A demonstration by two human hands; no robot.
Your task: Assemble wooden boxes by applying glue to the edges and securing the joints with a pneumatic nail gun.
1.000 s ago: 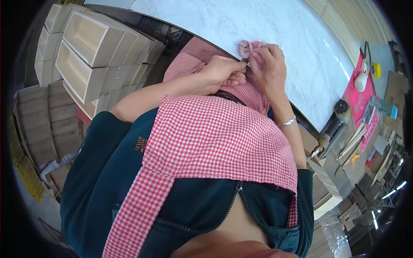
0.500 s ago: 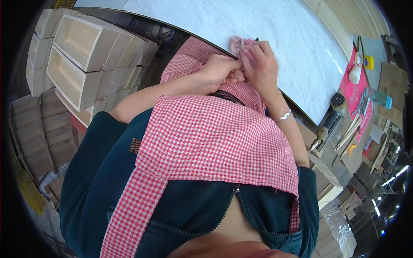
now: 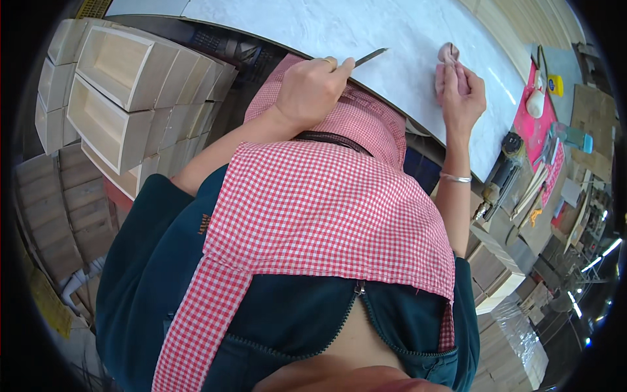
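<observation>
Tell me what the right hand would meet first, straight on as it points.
The right hand, holding a pink cloth, looks free to cross the white marbled tabletop to the picture's top edge, though its height above that is unclear.

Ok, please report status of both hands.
Left hand: gripping thin dark tool. Right hand: pinching pink cloth. Tool and cloth apart, pale tabletop behind both.

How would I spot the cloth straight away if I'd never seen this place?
Start with the large, pale marbled tabletop across the top of the picture. Toward its right side, the right hand holds the cloth. It is soft, bunched and dusty pink, unlike the thin, dark tool in the left hand.
</observation>
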